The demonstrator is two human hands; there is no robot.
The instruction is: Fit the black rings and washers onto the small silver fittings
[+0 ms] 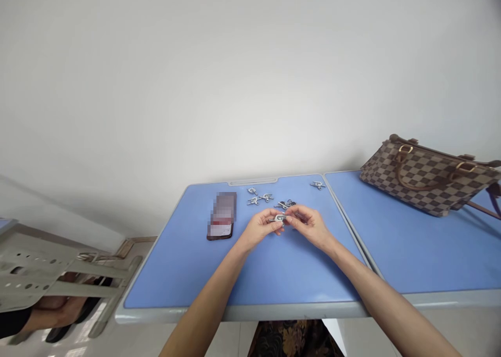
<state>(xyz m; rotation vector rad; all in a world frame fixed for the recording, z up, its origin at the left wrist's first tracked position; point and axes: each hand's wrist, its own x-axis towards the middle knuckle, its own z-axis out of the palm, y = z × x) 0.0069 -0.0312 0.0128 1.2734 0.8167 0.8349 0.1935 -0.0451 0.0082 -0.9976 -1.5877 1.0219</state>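
Both my hands meet over the middle of a blue table (pixel 274 273). My left hand (pixel 263 225) and my right hand (pixel 309 222) are each closed in a pinch on one small silver metal piece (pixel 279 218) held between them, just above the tabletop. Behind my fingers lie several more small metal pieces: a pair (pixel 259 197) near the far edge, a darker cluster (pixel 286 204) right behind my right hand, and a single one (pixel 318 185) at the far right corner.
A phone (pixel 222 217) lies flat left of my hands. A brown checkered handbag (pixel 428 175) sits on the adjoining blue table (pixel 422 252) to the right. A grey perforated rack (pixel 50 276) stands at the lower left. A white wall is behind.
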